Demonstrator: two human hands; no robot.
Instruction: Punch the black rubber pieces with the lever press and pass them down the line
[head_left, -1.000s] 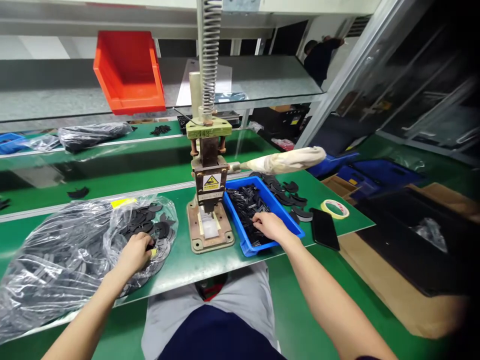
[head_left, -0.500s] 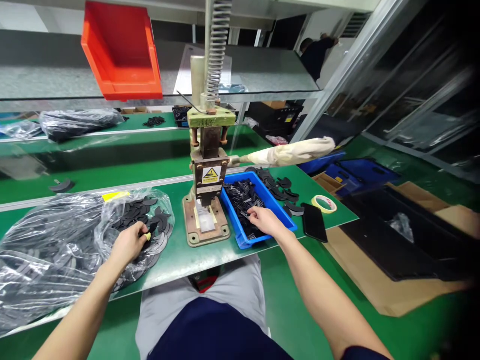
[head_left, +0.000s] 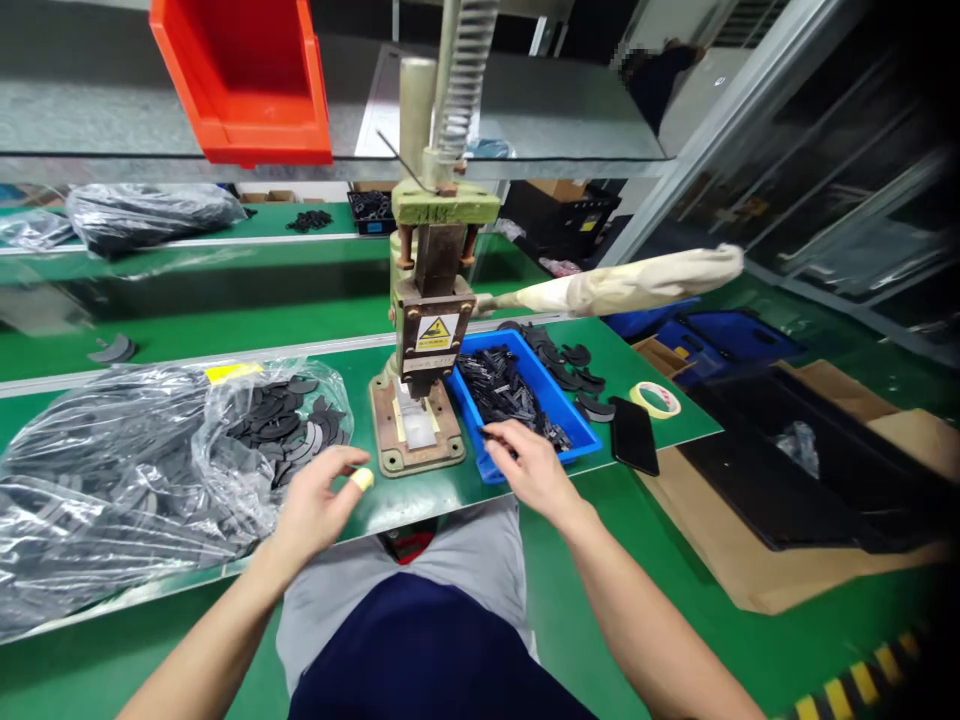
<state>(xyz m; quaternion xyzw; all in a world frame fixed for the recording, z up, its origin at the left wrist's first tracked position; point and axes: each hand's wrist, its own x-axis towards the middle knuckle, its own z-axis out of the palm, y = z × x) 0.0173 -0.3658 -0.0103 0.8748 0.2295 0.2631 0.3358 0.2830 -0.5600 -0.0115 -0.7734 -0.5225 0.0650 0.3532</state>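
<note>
My left hand (head_left: 319, 505), with yellow tape on its thumb, is over the bench edge between the plastic bag and the press. Its thumb and index finger are apart, and I see nothing between them. Dark crescent-shaped pieces (head_left: 274, 415) fill the mouth of the clear plastic bag (head_left: 112, 480) beside it. My right hand (head_left: 536, 475) pinches a small black part (head_left: 486, 432) above the near left side of the blue tray (head_left: 577, 435). Many slim black parts (head_left: 499, 385) lie in that tray. Between my hands stands the hand press (head_left: 435, 340), a pale block (head_left: 418, 425) on its base.
The press's wrapped lever (head_left: 637, 285) sticks out to the right above the tray. A black phone (head_left: 634, 435), a tape roll (head_left: 655, 400) and more crescent pieces (head_left: 570, 370) lie right of the tray. An orange bin (head_left: 255, 90) overhangs the back shelf. A person (head_left: 660, 80) is far behind.
My left hand has left the bag's mouth and moved right, toward the press. My right hand has drawn back to the tray's near left side with a small black part. The view has shifted slightly.
</note>
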